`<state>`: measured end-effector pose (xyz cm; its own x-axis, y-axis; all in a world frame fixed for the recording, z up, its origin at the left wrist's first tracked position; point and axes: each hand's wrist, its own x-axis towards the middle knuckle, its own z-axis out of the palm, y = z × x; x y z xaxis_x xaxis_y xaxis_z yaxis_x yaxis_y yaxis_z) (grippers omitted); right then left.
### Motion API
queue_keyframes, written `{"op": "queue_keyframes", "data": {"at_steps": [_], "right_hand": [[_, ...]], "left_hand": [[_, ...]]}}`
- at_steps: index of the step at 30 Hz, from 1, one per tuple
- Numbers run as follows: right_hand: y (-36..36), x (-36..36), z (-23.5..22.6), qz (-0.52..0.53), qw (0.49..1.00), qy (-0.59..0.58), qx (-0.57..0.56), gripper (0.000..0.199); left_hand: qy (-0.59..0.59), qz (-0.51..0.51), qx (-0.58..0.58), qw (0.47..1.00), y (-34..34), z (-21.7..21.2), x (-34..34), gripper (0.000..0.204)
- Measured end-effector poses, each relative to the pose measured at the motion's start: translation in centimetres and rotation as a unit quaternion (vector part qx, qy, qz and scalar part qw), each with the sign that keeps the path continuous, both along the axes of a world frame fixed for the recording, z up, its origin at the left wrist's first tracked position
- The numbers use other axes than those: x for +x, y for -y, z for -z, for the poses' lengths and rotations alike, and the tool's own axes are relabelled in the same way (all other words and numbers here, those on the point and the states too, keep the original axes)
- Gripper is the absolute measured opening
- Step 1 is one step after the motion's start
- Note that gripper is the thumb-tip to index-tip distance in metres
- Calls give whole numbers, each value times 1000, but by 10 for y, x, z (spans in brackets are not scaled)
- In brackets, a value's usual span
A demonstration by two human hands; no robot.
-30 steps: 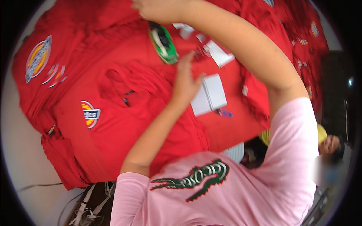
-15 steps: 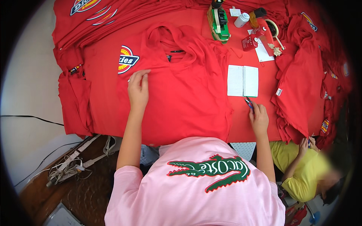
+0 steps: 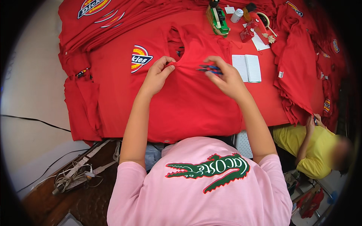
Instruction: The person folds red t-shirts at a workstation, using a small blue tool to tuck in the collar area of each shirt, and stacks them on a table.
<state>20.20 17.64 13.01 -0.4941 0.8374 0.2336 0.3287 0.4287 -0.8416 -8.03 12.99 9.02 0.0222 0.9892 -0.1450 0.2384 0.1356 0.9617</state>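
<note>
A red T-shirt [image 3: 188,101] with a round yellow, red and blue logo on its chest lies spread before me. At the bottom of its neckline my left hand [image 3: 161,73] pinches the fabric between thumb and fingers. To the right of that pinch, my right hand [image 3: 224,77] holds blue-handled thread snips [image 3: 212,69], their blades pointing left toward the collar. The snips are a little blurred and apart from my left hand. Whatever thread may be at the collar is too small to make out.
An open spiral notebook [image 3: 247,68] lies right of the shirt. Beyond it stand a green tape dispenser [image 3: 218,24], a white can [image 3: 236,16] and a red box [image 3: 247,34]. Red shirts [image 3: 298,71] are heaped at right, others [image 3: 124,24] at far left. A person in yellow [image 3: 311,147] works at right.
My left hand has moved right to the neckline and now pinches the collar. My right hand has carried the snips from beside the notebook up and left over the shirt.
</note>
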Motion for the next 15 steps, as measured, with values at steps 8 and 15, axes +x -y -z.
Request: {"op": "queue_keyframes", "data": {"at_steps": [8, 15], "right_hand": [[0, -70, -37, -97, 982, 101, 123, 23], [10, -82, -46, -108, 965, 156, 183, 15]], "left_hand": [[94, 5, 7, 996, 37, -35, -9, 20], [115, 13, 14, 993, 46, -33, -20, 19]]}}
